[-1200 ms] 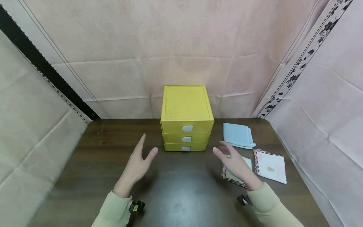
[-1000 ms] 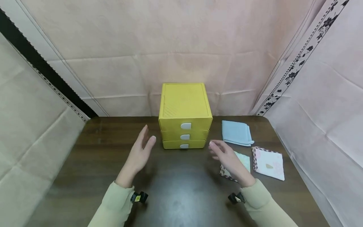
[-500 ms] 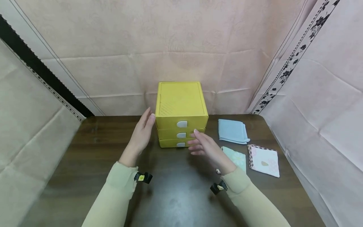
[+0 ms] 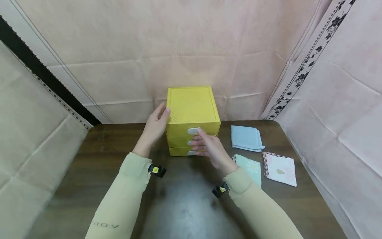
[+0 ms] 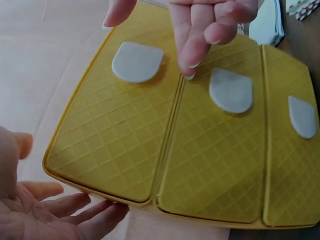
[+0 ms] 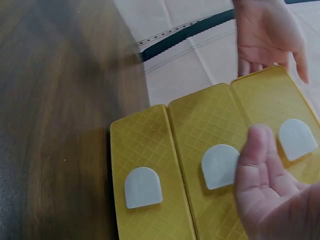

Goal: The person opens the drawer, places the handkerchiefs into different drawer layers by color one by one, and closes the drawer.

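A yellow cabinet [image 4: 192, 104] with three stacked drawers and pale handles stands at the back of the table, all its drawers closed. My left hand [image 4: 154, 127] is at its left side, fingers reaching along the side wall and thumb apart near the top front edge. My right hand [image 4: 212, 151] is in front of the drawers, fingers fairly straight and holding nothing. In the head view its thumb tip overlaps the edge of the top handle [image 4: 192, 131]. In the left wrist view, the right fingertips [image 5: 189, 67] hang before the seam between the top and middle drawers.
To the right of the cabinet lie three folded cloths: a light blue one [image 4: 246, 137], a mint green one [image 4: 250, 167] partly behind the right forearm, and a white one [image 4: 280, 169] with a checked border. Pale fabric [image 4: 143, 43] hangs behind the dark wooden table [image 4: 89, 186].
Both hands have moved inward and forward to the cabinet, the left to its side and the right from over the green cloth to the drawer fronts. More of the green cloth shows.
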`<state>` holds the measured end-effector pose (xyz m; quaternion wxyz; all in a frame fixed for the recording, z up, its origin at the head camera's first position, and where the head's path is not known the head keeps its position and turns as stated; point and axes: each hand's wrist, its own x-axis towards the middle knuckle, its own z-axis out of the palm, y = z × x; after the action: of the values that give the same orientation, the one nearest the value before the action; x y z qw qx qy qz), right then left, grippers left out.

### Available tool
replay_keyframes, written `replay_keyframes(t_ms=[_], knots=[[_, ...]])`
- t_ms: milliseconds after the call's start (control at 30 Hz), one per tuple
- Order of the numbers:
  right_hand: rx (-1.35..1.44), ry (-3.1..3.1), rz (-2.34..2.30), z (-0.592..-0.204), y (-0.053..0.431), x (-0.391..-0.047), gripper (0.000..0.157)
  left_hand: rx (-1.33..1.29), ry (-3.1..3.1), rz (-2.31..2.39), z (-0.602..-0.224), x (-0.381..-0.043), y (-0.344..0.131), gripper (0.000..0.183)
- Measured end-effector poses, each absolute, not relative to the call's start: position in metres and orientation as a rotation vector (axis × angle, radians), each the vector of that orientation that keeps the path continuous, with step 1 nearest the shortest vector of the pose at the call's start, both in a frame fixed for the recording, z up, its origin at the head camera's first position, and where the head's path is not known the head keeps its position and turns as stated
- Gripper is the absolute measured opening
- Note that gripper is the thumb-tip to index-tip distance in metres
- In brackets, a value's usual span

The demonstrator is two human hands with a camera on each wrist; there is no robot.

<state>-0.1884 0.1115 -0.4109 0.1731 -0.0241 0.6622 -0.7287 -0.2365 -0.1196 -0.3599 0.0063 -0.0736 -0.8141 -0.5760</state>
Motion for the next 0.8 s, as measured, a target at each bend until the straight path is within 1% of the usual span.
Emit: replay_keyframes(t_ms=[300, 533, 667, 800], knots=[[0.067, 1.892, -2.100, -0.410, 0.105, -0.196, 0.077, -0.228, -2.545, -1.876, -0.363, -0.256, -0.121, 0.055], [0.181, 1.901, -2.152, -0.411, 0.097, -0.200, 0.071, -0.284, -2.449, -1.990, -0.377, -0.259, -0.130, 0.056], [0.220, 1.905, -2.194, -0.413, 0.094, -0.200, 0.067, -0.295, -2.473, -1.966, -0.377, -0.260, -0.130, 0.057], [0.218, 1.915, -2.213, -0.414, 0.091, -0.200, 0.067, -0.261, -2.458, -1.976, -0.374, -0.260, -0.129, 0.059]])
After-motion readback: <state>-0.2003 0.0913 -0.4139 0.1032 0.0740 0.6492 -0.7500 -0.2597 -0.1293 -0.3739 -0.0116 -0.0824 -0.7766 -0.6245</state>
